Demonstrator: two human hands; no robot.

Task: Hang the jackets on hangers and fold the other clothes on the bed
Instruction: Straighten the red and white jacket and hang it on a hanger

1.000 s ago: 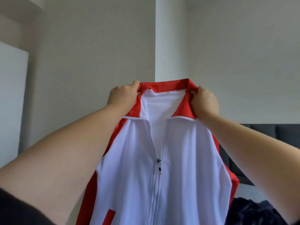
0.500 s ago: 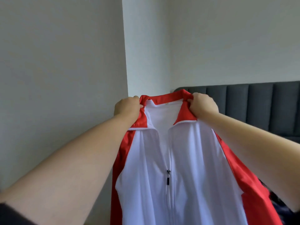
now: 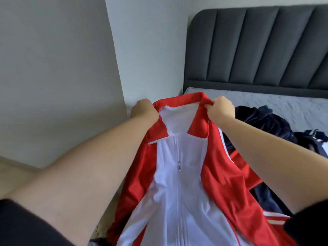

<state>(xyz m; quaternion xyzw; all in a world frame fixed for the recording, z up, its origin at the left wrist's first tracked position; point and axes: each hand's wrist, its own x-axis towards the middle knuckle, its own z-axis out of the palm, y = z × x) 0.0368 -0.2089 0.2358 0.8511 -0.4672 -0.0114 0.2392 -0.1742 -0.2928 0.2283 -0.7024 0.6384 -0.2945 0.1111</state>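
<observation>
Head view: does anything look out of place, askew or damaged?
Nothing looks damaged. The left hand and right hand grip the jacket evenly by its collar, and it is partly zipped. Only the dark clothes stand out: they lie crumpled in a heap on the bed, not yet folded.

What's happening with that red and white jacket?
A person holds the jacket up by its collar, the left hand gripping one side and the right hand the other. It is zipped partway up. Dark clothes lie in a heap on the bed behind it. No hanger is in view.
</observation>
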